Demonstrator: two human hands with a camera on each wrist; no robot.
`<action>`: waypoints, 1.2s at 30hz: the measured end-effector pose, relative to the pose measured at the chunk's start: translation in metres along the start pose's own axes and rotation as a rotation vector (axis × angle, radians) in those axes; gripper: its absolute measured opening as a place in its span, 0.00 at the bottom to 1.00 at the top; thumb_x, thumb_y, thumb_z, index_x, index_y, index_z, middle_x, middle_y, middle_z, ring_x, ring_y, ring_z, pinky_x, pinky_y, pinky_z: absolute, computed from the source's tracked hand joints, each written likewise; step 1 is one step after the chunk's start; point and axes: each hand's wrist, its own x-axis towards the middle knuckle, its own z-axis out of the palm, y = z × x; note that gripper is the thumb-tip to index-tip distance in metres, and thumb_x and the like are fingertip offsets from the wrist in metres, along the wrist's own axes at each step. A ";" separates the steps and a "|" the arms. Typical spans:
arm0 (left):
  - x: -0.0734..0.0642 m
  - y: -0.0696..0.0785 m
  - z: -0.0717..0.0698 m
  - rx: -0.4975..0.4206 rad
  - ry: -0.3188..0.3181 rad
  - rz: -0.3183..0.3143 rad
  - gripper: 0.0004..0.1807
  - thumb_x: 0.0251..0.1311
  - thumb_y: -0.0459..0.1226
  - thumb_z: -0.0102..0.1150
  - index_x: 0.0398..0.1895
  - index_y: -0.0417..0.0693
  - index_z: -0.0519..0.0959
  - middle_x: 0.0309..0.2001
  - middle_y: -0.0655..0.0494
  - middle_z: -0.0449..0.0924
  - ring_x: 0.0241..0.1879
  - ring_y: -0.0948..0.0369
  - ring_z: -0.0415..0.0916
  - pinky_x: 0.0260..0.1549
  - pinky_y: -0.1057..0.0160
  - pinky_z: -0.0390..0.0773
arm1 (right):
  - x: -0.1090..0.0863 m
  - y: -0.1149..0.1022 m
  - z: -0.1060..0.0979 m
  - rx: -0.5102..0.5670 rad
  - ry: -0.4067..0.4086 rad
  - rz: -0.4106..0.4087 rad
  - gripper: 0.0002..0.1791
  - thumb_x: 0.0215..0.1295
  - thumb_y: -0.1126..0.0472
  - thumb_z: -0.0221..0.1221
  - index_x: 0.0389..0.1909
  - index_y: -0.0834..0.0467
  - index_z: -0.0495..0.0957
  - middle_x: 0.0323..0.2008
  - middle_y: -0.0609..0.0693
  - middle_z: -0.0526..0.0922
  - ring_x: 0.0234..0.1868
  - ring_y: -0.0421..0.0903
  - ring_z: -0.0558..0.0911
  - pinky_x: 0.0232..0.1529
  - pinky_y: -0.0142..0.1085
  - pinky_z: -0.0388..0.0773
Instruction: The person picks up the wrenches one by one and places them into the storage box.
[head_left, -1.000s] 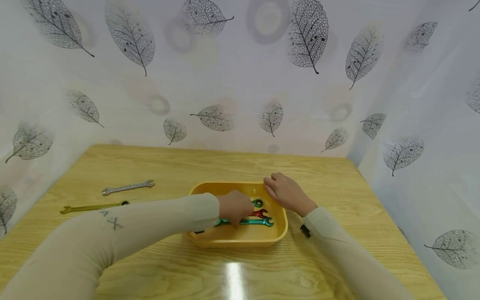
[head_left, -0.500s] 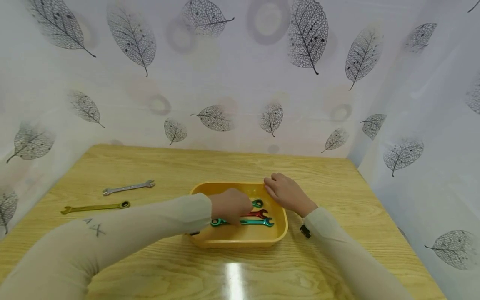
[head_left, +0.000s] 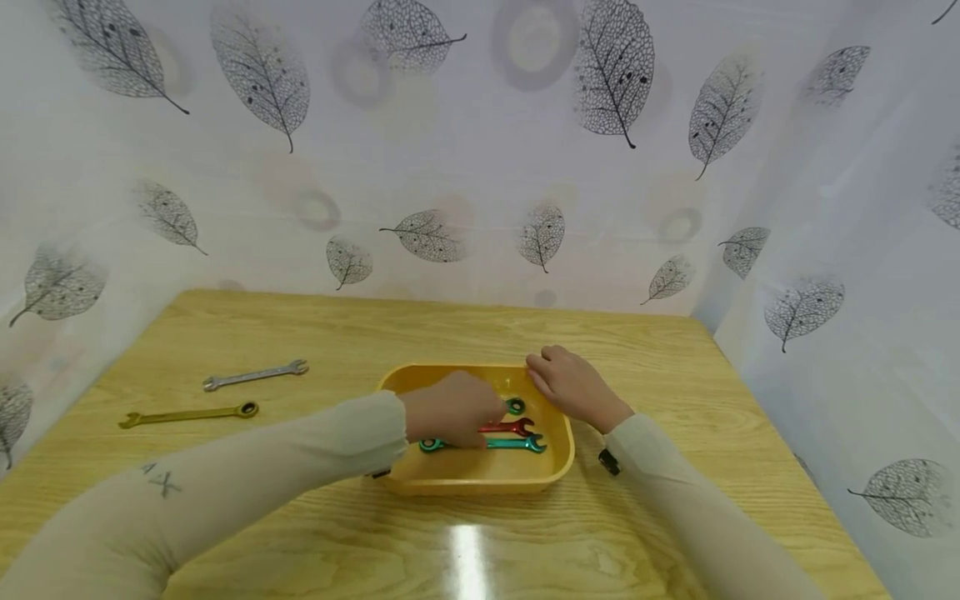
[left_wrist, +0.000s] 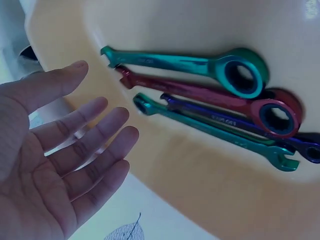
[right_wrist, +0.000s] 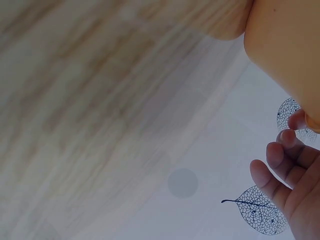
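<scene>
My left hand [head_left: 456,410] is over the yellow plastic tray [head_left: 480,488]; the left wrist view shows its palm [left_wrist: 45,200] bare and its fingers spread. Combination wrenches lie side by side in the tray: a green one [left_wrist: 165,61], a red one [left_wrist: 195,90], a purple one [left_wrist: 220,117] and a teal one [left_wrist: 210,130]. In the head view my left hand partly covers them, and the purple one cannot be made out. My right hand [head_left: 573,387] holds the tray's rim at the back right corner; the right wrist view shows its fingers [right_wrist: 275,155] outside the wall, the thumb hidden.
Left of the tray lie a silver open-end wrench [head_left: 255,377] and a gold combination wrench [head_left: 187,414] on the wooden table [head_left: 360,333]. A leaf-print curtain [head_left: 465,167] stands behind the table and along its sides.
My left hand has drawn slightly left inside the tray, its forearm shifting left and down. The teal wrench's ring end and the gold wrench's ring end are now uncovered. My right hand stays still.
</scene>
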 end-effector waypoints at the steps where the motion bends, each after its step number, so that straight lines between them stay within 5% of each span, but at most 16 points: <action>1: -0.001 0.000 -0.001 -0.010 0.009 -0.003 0.13 0.52 0.47 0.66 0.24 0.53 0.73 0.21 0.63 0.70 0.20 0.67 0.62 0.19 0.69 0.63 | 0.000 0.000 0.000 -0.001 -0.003 0.002 0.07 0.68 0.59 0.51 0.30 0.56 0.68 0.22 0.48 0.62 0.23 0.41 0.59 0.25 0.31 0.59; 17: -0.020 -0.014 -0.016 -0.091 0.138 -0.078 0.17 0.56 0.49 0.62 0.46 0.52 0.79 0.44 0.58 0.83 0.39 0.61 0.79 0.38 0.59 0.79 | 0.001 -0.001 -0.002 -0.003 -0.031 0.035 0.06 0.68 0.59 0.52 0.31 0.55 0.69 0.23 0.48 0.64 0.24 0.42 0.61 0.25 0.32 0.62; 36: -0.058 -0.029 -0.030 -0.056 0.399 -0.173 0.16 0.57 0.47 0.61 0.45 0.50 0.78 0.39 0.55 0.81 0.33 0.59 0.77 0.35 0.60 0.78 | 0.001 -0.001 -0.001 0.000 -0.022 0.032 0.07 0.68 0.59 0.51 0.30 0.55 0.67 0.22 0.47 0.61 0.23 0.41 0.59 0.24 0.31 0.59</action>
